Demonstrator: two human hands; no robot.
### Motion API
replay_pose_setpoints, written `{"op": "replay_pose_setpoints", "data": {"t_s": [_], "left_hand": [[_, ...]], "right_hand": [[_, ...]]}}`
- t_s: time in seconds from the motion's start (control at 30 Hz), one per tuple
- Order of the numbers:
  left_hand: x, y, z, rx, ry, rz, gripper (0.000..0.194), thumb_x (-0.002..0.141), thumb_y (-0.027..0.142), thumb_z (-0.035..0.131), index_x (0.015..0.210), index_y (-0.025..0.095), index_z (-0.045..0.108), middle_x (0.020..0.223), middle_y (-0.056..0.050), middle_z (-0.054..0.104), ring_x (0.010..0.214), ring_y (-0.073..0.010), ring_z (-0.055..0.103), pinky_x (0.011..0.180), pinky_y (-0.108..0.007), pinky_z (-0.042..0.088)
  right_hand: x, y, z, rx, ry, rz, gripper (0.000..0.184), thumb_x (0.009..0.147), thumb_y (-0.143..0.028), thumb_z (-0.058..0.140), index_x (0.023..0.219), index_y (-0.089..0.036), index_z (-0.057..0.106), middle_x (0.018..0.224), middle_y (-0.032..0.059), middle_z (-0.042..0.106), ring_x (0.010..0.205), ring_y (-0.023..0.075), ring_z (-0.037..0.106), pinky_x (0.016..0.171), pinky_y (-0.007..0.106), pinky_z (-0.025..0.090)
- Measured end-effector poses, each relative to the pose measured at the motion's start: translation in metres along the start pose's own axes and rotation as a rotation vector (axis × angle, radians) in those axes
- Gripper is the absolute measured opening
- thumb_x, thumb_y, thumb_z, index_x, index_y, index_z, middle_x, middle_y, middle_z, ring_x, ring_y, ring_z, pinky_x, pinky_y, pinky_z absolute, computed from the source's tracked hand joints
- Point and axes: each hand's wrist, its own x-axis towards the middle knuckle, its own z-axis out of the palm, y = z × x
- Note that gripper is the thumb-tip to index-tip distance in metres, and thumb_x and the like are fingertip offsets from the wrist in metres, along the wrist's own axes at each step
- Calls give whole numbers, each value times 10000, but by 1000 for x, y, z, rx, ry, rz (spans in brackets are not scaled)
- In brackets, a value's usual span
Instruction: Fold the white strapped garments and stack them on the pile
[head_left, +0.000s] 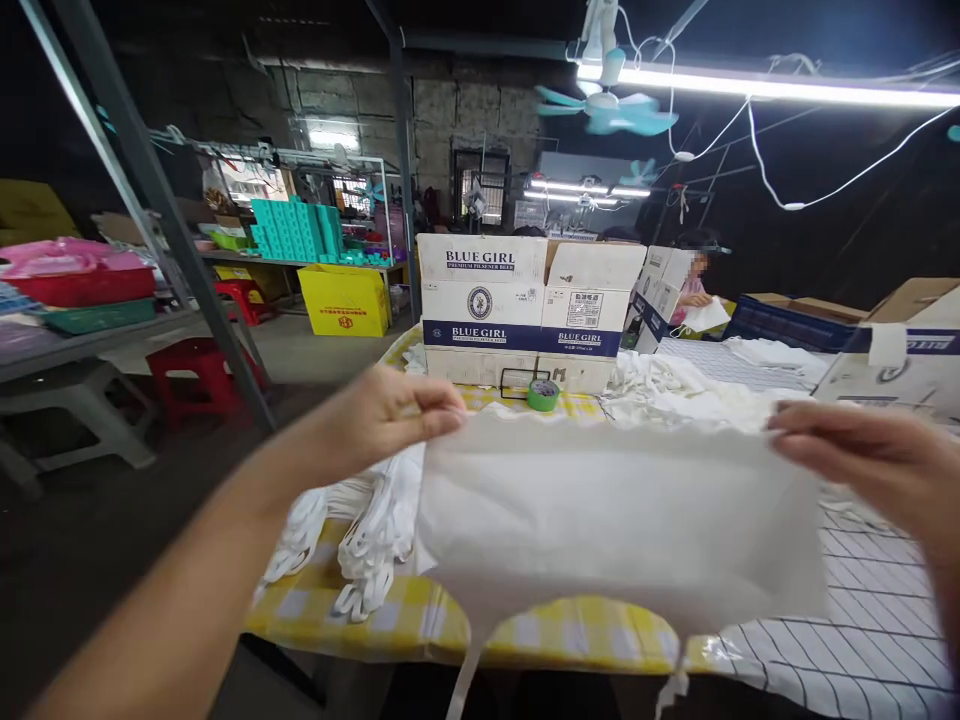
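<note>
A white camisole (622, 510) is stretched out in the air in front of me, upside down, with its thin straps hanging toward the floor. My left hand (405, 410) pinches one end of its wavy upper edge between thumb and fingers. The opposite end of that edge is gripped by my right hand (862, 450), slightly blurred. Below and left of the cloth, bundles of white straps (379, 530) lie on the yellow checked tablecloth (337, 610). A roll of green tape (543, 395) rests just beyond the camisole.
A Blue Girl carton (480, 300) stands behind the tape. White cloth pieces (675, 385) are heaped right of it, near a striped cloth (877, 600). Another person (697, 290) sits across the table. A metal post (180, 230) and red stool (195, 380) are at left.
</note>
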Motion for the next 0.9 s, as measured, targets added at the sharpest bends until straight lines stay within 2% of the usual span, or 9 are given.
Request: {"op": "replay_pose_setpoints", "data": {"t_s": [0.07,0.1,0.2,0.3,0.37,0.5,0.6,0.77,0.9], "left_hand": [[9,-45,58,-20,-81,-141,265,855,339,438,787,156,617,737,11,625,696,-119,553,624,-205,397],[12,-66,91,3,-111,-212,280,858,325,414,745,152,602,705,1,612,666,-125,546,603,-213,386],[19,-116,180,142,-227,-428,238,832,267,435,681,154,580,696,-38,611,674,-166,560,610,-248,385],[29,-143,233,153,-240,-484,162,817,212,458,740,152,588,794,-75,627,799,-207,581,689,-272,402],[39,-155,249,155,-220,-507,154,829,200,446,803,149,589,861,-93,623,865,-218,578,741,-286,406],[56,-178,258,146,-142,-526,164,817,182,479,954,169,567,1011,-89,579,921,-209,572,804,-297,410],[56,-189,263,153,-49,-563,351,802,152,493,1149,188,461,1163,-97,475,1008,-209,537,857,-317,407],[15,-174,272,101,153,-513,478,793,180,513,1241,206,351,1161,-81,432,1122,-224,442,939,-370,382],[-23,-153,275,30,87,-494,569,749,209,577,1266,232,340,1086,-57,480,991,-213,509,843,-357,448]], "right_hand": [[7,22,59,2,-364,58,284,712,-494,618,776,-224,681,755,45,652,695,183,582,579,295,455],[6,37,89,-24,-464,101,281,752,-478,569,761,-215,665,746,35,649,691,182,574,590,295,446],[-8,88,166,-173,-520,159,276,796,-403,477,680,-197,619,649,10,619,633,171,546,576,284,411],[-18,131,211,-281,-478,199,225,786,-316,466,656,-186,595,655,19,624,625,169,543,574,274,393],[-17,149,225,-303,-449,211,213,792,-291,452,676,-181,593,699,32,636,658,174,555,588,273,392],[-3,167,237,-345,-394,199,219,823,-303,431,715,-191,586,772,31,627,713,169,562,617,265,398],[0,174,246,-396,-332,200,216,844,-323,416,772,-206,582,855,39,605,770,182,557,622,273,407],[-10,166,264,-479,-226,166,256,875,-296,385,1037,-199,558,1086,104,543,1037,258,476,821,372,392],[-21,146,276,-567,-226,-28,381,908,-318,353,1269,-227,430,1308,92,450,1189,257,394,926,404,336]]}}
